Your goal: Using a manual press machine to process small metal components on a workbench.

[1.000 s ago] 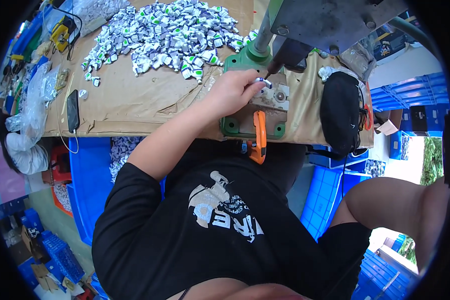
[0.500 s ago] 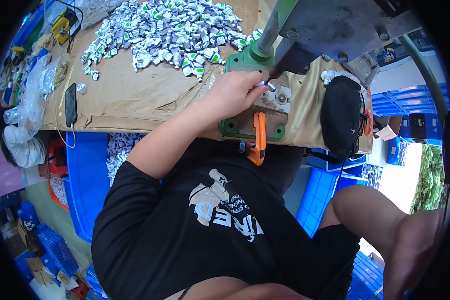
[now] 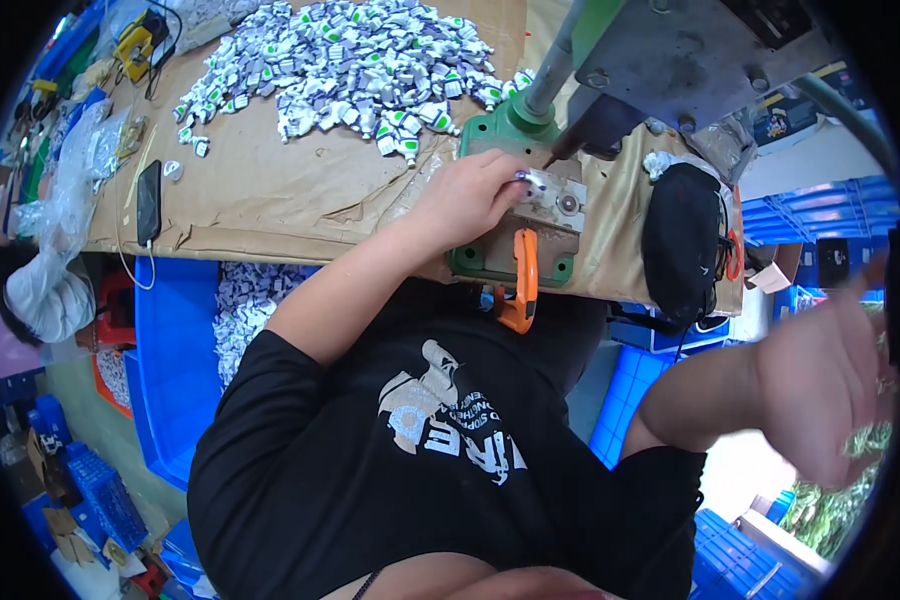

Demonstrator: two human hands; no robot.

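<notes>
left hand point(image 3: 470, 195) pinching small part point(image 3: 532, 179), right hand point(image 3: 825, 380) open

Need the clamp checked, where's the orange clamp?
Head view, centre: the orange clamp hangs at the table's near edge on the green press base, just below the left hand.

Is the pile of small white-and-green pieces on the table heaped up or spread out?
Spread out: the white-and-green pieces lie scattered loosely across the brown paper-covered table, with stragglers at the edges, beyond the left hand.

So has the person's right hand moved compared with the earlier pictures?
Yes. The right hand has risen into view at the right, nearer the black pouch on the table edge.
</notes>
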